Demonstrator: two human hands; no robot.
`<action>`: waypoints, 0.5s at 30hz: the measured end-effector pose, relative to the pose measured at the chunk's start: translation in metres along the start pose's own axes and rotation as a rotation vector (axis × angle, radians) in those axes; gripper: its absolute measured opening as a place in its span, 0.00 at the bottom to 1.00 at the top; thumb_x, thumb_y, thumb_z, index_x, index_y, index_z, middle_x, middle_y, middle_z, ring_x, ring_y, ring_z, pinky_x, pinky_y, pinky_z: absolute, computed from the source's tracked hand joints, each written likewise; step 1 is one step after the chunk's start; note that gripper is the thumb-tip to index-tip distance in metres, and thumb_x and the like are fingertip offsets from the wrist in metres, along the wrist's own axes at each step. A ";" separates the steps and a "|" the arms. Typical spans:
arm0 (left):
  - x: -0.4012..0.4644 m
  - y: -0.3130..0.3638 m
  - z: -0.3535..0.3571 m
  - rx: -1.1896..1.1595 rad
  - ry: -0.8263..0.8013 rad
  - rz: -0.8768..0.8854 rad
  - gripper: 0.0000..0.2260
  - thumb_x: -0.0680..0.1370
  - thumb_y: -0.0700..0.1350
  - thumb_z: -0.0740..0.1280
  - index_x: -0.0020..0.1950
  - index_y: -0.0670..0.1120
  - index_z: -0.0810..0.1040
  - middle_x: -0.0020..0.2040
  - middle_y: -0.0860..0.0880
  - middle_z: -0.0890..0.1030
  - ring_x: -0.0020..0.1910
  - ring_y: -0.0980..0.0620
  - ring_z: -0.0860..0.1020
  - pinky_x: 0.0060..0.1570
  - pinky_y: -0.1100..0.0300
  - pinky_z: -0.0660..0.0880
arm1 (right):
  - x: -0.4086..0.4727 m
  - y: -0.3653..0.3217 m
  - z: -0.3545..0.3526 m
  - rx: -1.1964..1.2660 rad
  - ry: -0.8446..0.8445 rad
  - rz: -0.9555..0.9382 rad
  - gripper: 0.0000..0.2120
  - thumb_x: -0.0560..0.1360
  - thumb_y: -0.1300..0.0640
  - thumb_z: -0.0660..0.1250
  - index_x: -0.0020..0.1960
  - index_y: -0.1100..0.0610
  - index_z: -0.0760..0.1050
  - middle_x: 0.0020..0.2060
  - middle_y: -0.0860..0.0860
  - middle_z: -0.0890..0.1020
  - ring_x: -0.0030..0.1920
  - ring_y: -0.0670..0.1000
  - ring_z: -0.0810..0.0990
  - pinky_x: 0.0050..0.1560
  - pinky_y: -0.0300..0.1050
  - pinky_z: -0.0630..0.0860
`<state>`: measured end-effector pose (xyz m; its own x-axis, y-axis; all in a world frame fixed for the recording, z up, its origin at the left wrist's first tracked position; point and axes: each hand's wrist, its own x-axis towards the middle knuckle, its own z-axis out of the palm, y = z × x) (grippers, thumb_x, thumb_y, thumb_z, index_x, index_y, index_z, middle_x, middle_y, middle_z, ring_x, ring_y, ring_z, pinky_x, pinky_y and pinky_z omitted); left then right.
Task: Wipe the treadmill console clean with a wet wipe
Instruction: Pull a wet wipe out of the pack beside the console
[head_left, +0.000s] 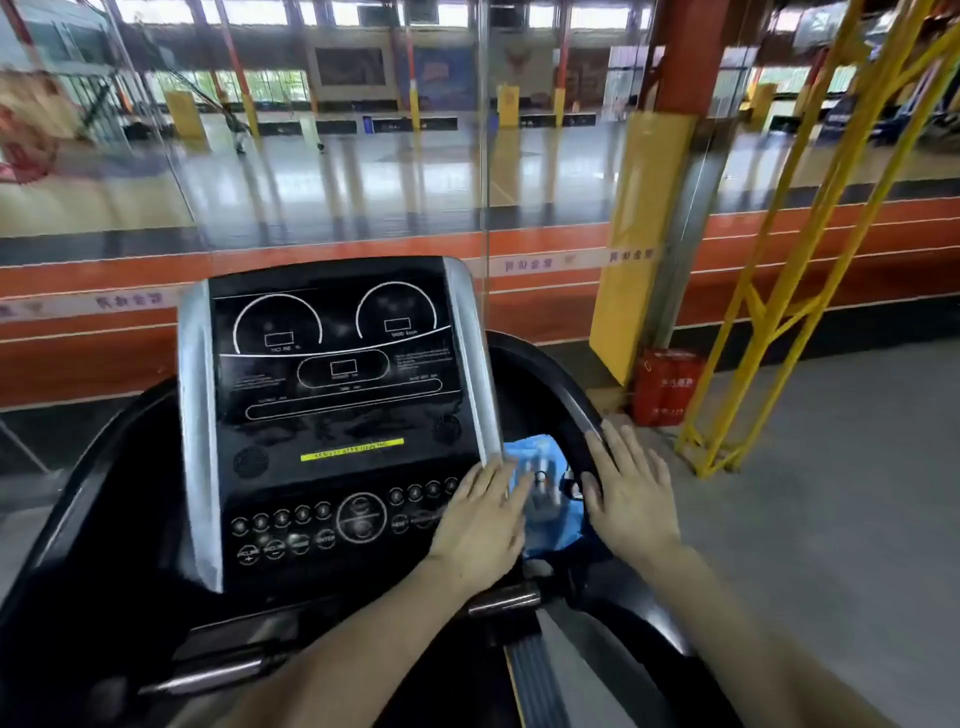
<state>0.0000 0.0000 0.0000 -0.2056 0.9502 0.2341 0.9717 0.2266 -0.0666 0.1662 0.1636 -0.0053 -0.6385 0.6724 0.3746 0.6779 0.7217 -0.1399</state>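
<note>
The black treadmill console (332, 395) with silver side strips fills the lower left, its round buttons (358, 517) along the bottom. A blue wet-wipe pack (543, 493) lies in the tray just right of the console. My left hand (483, 525) lies flat with straight fingers over the console's lower right corner, fingertips touching the pack's left edge. Over the black handrail (561, 395), to the right of the pack, my right hand (631, 499) is spread open and holds nothing. No loose wipe is visible.
A glass wall (488, 182) stands right behind the console, with a sports hall beyond. A yellow padded column (639, 249), red extinguishers (667, 387) and a yellow steel frame (769, 312) stand to the right. Silver grip bars (506, 600) sit below the console.
</note>
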 end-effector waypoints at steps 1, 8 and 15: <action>0.009 0.005 0.009 0.045 -0.031 0.056 0.29 0.81 0.52 0.64 0.81 0.46 0.65 0.80 0.42 0.69 0.80 0.42 0.65 0.80 0.45 0.61 | 0.005 0.008 0.004 0.007 -0.042 0.007 0.30 0.82 0.44 0.49 0.81 0.54 0.67 0.82 0.53 0.66 0.83 0.57 0.62 0.77 0.65 0.64; 0.062 0.032 0.057 0.255 -0.249 0.121 0.24 0.77 0.40 0.69 0.74 0.43 0.73 0.74 0.39 0.73 0.72 0.39 0.71 0.76 0.45 0.63 | 0.044 0.062 0.053 0.049 -0.151 -0.033 0.32 0.81 0.45 0.45 0.83 0.51 0.61 0.84 0.51 0.60 0.84 0.56 0.57 0.78 0.61 0.62; 0.092 0.032 0.083 0.429 -0.328 0.047 0.34 0.83 0.55 0.65 0.84 0.52 0.50 0.83 0.36 0.54 0.80 0.38 0.60 0.78 0.36 0.49 | 0.049 0.064 0.076 0.161 -0.127 0.015 0.28 0.85 0.47 0.55 0.84 0.47 0.55 0.84 0.51 0.59 0.79 0.56 0.66 0.72 0.60 0.68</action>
<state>0.0021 0.1122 -0.0615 -0.2548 0.9629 -0.0890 0.8602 0.1836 -0.4758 0.1509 0.2552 -0.0662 -0.6761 0.6916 0.2542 0.6277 0.7213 -0.2929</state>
